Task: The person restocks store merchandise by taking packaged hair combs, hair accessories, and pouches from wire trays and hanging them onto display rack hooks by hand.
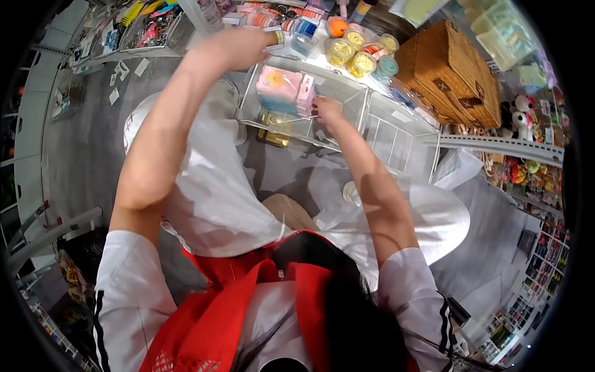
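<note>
Up at the shelf, my left hand [248,48] is closed around a small white-edged box [277,38] with yellowish contents. Its fingertips are mostly hidden behind the hand. My right hand [328,115] reaches into a white wire basket [347,93], its fingers bent at the right end of a row of pink boxes [282,84]. Whether those fingers grip a box or something smaller cannot be made out. The pink boxes stand packed together in the basket's left part. Below the basket's front edge lies a gold-coloured package [273,137].
Clear tubs with yellow contents [341,52] and small boxes of coloured rolls [259,18] crowd the shelf ahead. A wicker chest [449,74] stands to the right. A second wire basket [400,133] adjoins the first. White tags [122,69] lie on the grey floor.
</note>
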{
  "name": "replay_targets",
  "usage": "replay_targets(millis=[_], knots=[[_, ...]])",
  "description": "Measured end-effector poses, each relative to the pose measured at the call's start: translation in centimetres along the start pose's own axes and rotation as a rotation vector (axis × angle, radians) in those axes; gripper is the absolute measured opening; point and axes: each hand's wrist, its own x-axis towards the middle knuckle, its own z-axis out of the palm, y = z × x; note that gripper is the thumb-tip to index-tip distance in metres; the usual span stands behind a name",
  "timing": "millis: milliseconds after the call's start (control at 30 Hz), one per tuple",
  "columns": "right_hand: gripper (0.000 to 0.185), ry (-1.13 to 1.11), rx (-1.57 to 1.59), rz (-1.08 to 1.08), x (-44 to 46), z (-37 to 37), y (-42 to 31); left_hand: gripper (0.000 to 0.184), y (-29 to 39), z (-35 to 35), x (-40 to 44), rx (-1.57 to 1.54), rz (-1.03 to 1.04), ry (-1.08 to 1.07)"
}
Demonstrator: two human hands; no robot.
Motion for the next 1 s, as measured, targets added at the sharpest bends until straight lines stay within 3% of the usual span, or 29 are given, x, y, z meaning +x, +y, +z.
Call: replay_targets(millis=[67,100,200,233,300,333,367,400,467,500,567,633,733,800,867,900,1000], knots=[[0.032,0.048,-0.111,0.009,5.7,1.2,3.0,0.023,0.0,-0.6,0.8,0.16,-0.259,-0.507],[0.032,0.079,-0.164,0.003,8.4,1.5,4.0,0.021,-1.2,0.0,1.4,0.02,-0.137,-0.366],[0.034,0.406,0.131,-0.118,11.8,4.2,5.9,0.02,-1.2,-0.8,2.8,-0.189,0.316,0.289],[0.038,0.371,0.349,-0.129,12.0,5.0,5.6,0.019,-1.1,-1.1,2.9,-0.164,0.292,0.273],[0.043,0.489,0.316,-0.13,12.3,6.7,4.7,0.019,-1.1,-1.8,3.1,-0.116,0.242,0.236],[0.045,0.547,0.299,-0.134,12.5,7.8,4.4,0.02,-1.4,-1.6,3.1,-0.053,0.182,0.111],[0.052,0.586,0.585,-0.329,13.8,9.4,5.3,0.02,-1.9,-1.5,3.0,0.011,0.122,-0.014],[0.052,0.593,0.39,-0.229,13.6,9.7,4.7,0.021,-2.2,-1.4,3.0,0.078,0.066,-0.137],[0.053,0.589,0.004,-0.029,12.5,9.5,2.8,0.02,-2.1,-1.8,3.3,-0.016,0.159,0.001],[0.053,0.657,0.176,-0.019,14.1,9.3,4.3,0.019,-1.9,-1.9,3.4,-0.063,0.207,0.069],[0.054,0.588,0.019,0.151,17.6,8.3,7.5,0.018,-1.6,-1.8,3.2,-0.082,0.218,0.12],[0.055,0.348,0.234,0.031,13.8,5.9,5.2,0.017,-1.5,-1.9,3.1,-0.063,0.238,0.136],[0.058,0.436,0.104,0.064,12.6,5.2,3.3,0.016,-0.9,-2.0,2.8,-0.039,0.277,0.148],[0.063,0.161,0.316,0.241,15.3,5.7,4.3,0.017,-0.5,-2.6,3.0,-0.061,0.315,0.229],[0.064,0.199,0.173,0.246,15.6,6.3,4.5,0.018,-0.5,-2.7,3.2,-0.041,0.275,0.192],[0.069,0.353,-0.101,0.204,15.2,6.6,4.0,0.018,-0.5,-2.7,3.2,-0.03,0.255,0.176],[0.072,0.06,-0.037,0.252,14.2,4.2,2.1,0.019,-1.0,-2.3,2.9,0.021,0.233,0.118]])
